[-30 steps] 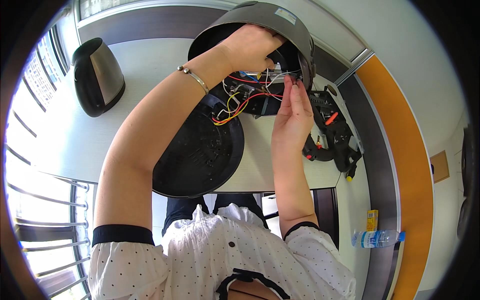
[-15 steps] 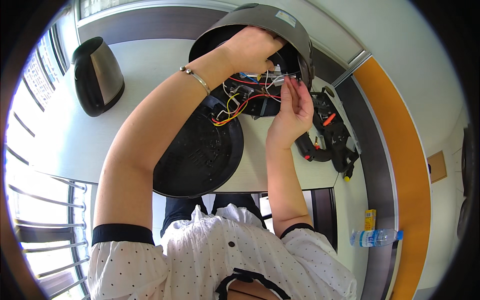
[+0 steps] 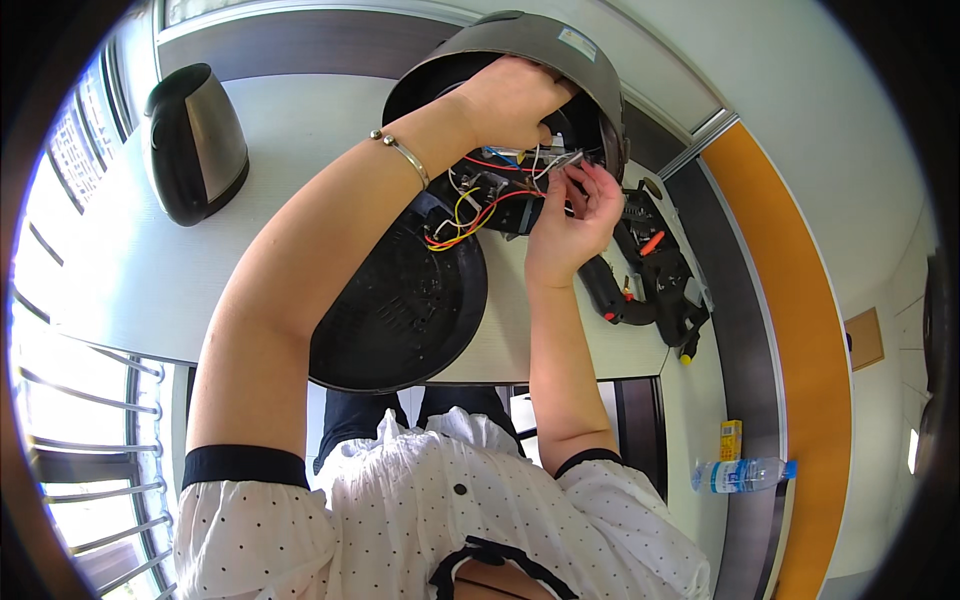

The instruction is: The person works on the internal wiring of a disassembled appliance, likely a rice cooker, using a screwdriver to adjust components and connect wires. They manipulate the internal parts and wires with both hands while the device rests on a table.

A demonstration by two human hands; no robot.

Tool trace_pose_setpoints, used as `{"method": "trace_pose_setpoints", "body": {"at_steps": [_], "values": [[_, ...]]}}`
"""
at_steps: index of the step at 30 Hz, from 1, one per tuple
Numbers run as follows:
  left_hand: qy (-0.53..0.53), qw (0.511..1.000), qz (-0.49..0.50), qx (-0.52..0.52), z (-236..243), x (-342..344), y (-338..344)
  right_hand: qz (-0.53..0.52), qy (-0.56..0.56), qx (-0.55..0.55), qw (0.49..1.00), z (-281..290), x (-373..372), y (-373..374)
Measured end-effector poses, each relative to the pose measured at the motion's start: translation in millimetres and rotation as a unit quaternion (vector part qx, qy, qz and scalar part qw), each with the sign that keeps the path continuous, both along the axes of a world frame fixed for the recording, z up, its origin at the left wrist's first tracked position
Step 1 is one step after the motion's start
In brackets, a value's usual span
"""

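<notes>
A grey-brown cooker housing (image 3: 500, 36) lies tipped on its side with its open underside facing me, wires and metal parts showing inside. My left hand (image 3: 512, 103) reaches into it, fingers curled and their tips partly hidden. Just right of the wiring, my right hand (image 3: 578, 215) pinches a white wire (image 3: 545, 172) by a small pale piece at its end. Red and yellow wires (image 3: 478, 222) run down to a round black base cover (image 3: 400, 320), which lies detached below the housing, partly under my left forearm.
An electric kettle (image 3: 196, 145) stands at the left of the pale table (image 3: 290, 110). To the right sits an open black tool case (image 3: 668, 270) with a black power tool (image 3: 612, 295) beside it. A water bottle (image 3: 740, 476) and a yellow box (image 3: 731, 438) lie at the lower right.
My right hand has shifted slightly left and down, and its fingers are more curled. The left hand stays inside the housing. The whole view has shifted slightly.
</notes>
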State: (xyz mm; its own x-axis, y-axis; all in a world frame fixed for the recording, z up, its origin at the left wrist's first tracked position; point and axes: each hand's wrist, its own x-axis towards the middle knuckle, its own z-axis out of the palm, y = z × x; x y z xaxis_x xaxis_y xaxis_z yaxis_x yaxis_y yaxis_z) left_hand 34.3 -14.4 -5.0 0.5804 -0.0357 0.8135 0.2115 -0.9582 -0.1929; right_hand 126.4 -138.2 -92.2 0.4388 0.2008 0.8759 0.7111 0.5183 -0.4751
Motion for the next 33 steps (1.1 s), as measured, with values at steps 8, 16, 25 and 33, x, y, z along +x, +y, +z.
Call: {"method": "trace_pose_setpoints", "body": {"at_steps": [8,16,25,33], "values": [[0.034,0.999,0.023,-0.027,3,-2,-3,-0.092,-0.154,0.024,0.983,5,6,2],[0.023,0.999,0.024,-0.019,3,-2,-4,-0.195,-0.226,-0.01,0.954,6,21,1],[0.037,0.999,0.028,-0.026,3,0,-4,-0.055,-0.014,-0.106,0.993,0,16,-19],[-0.001,1.0,0.002,-0.001,1,1,-2,0.217,0.233,0.016,0.948,12,3,-28]]}}
